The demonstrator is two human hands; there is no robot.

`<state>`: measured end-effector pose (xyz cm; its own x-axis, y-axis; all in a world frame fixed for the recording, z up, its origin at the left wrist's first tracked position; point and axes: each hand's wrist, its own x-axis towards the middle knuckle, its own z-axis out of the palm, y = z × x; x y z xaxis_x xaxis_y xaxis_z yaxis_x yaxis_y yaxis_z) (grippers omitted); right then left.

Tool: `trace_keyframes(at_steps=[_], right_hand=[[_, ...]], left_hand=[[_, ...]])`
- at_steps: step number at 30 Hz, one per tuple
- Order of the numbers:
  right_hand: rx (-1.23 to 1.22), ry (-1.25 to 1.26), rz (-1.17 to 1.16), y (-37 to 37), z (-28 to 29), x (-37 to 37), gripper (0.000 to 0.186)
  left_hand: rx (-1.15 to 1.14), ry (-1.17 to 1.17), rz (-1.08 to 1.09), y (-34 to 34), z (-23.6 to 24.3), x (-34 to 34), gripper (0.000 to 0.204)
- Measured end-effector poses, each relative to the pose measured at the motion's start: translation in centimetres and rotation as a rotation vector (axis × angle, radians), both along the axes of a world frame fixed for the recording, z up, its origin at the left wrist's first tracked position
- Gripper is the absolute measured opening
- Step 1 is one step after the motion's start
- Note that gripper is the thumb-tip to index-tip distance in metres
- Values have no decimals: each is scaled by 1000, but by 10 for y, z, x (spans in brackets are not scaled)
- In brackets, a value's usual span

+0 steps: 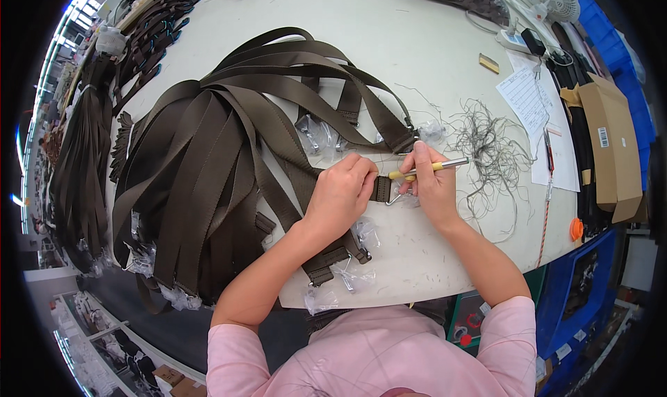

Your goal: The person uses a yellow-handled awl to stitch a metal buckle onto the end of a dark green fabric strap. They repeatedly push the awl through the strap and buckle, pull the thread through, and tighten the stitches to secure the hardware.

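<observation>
My left hand [340, 192] is closed, fingertips pinching a dark brown webbing strap [381, 189] near its stitched end. A metal hook [394, 200], partly wrapped in clear plastic, shows at that end. My right hand [432, 185] grips a slim pen-like tool [450, 163] with a yellow body and a silver end. The tool's yellow tip reaches the strap end beside my left fingers; what it does there is too small to tell. Just beyond my right hand lies another strap end [403, 143] with metal hardware.
A large bundle of brown straps [201, 140] spreads over the white table [417, 258] to the left. Tangled loose threads [490, 147] lie right of my hand. Farther right are papers [524, 98], a cardboard box [608, 143], an orange-and-white cord [545, 223] and a small fan [556, 0].
</observation>
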<state>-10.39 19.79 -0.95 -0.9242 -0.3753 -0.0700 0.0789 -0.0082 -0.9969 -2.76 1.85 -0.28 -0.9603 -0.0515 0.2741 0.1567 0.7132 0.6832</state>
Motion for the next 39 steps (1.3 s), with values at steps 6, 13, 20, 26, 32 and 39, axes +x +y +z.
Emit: trace_keyframes(at_steps=[6,13,20,26,32,39], right_hand=[[12,7,12,0,0,-1,48],[19,20,21,0,-1,0,47],[16,17,9,-1,-2,-1,47],[-47,23,-5,3,1,1,48],[-51,70,4,0,5,6,49],[-25,-25,16,2,0,-1,48]], left_hand=[[-24,18,9,2,-2,0,6],[-39,30,20,1,-3,0,5],[-83,42,8,3,-5,-1,8],[106,-120,-44,-8,3,0,9],[25,-112,-86,-24,23,7,22],[-167,87,-136,-11,-4,-2,14]])
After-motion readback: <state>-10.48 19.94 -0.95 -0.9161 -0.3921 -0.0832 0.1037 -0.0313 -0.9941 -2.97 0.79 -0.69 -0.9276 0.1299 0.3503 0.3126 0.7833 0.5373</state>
